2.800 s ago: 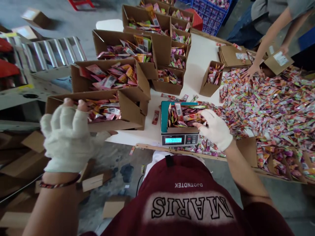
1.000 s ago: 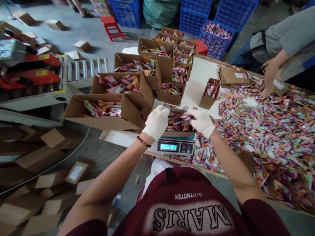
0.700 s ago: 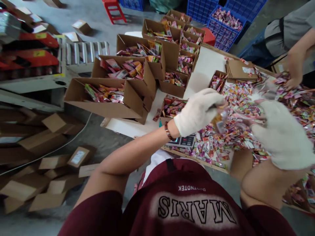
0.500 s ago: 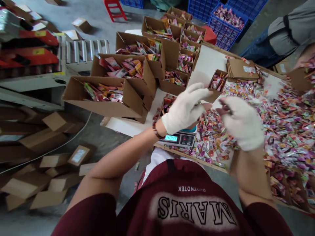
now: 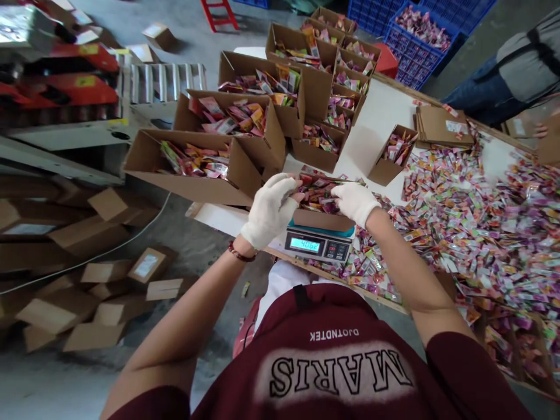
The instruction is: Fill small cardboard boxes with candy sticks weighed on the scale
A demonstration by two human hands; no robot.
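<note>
Both my hands wear white gloves. A small cardboard box (image 5: 322,220) full of colourful sachets (image 5: 318,192) stands on a digital scale (image 5: 317,245) with a lit display. My left hand (image 5: 270,209) grips the box's left rim, fingers curled over it. My right hand (image 5: 354,202) is closed on the box's right rim, among the sachets. A big heap of loose sachets (image 5: 472,216) covers the table to the right.
Several open cardboard boxes (image 5: 192,166) with sachets stand in rows at the table's left and back. A small filled box (image 5: 391,154) and flat cartons (image 5: 441,125) lie beyond. Another person's sleeve (image 5: 522,64) is at far right. Blue crates (image 5: 415,23) behind; a roller conveyor (image 5: 164,81) and scattered boxes on the floor, left.
My hands were raised over the loose sachets half a second ago; both have come down to the box on the scale and closed on its sides.
</note>
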